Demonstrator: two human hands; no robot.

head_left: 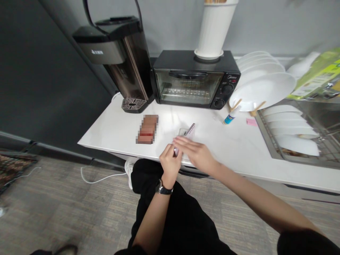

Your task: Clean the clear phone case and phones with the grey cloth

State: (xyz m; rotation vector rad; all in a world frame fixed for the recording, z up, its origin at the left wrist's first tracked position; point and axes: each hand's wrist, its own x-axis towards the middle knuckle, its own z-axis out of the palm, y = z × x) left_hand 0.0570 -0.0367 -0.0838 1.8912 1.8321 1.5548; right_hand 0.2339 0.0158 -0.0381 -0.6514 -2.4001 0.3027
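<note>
My left hand [170, 161] is closed round the near end of a thin, pale pinkish slab [190, 131] that looks like a phone or phone case, tilted on edge over the counter. Across it reaches my right hand [196, 153], its fingers stretched out and together, the tips by my left thumb and fingers. Most of the slab is hidden under the hands. A pale greyish piece [182, 131] shows just behind the fingers; what it is I cannot tell. To the left lies a flat reddish-brown rectangle [147, 129], blurred by blocks.
On the white counter [111, 131] stand a hot-water dispenser [127, 67] and a toaster oven [196, 81] with a white pot [215, 28] on top. Rightward are a glue stick [231, 115], a pink paper slip [251, 122], white plates [262, 85] and a dish rack [276, 145].
</note>
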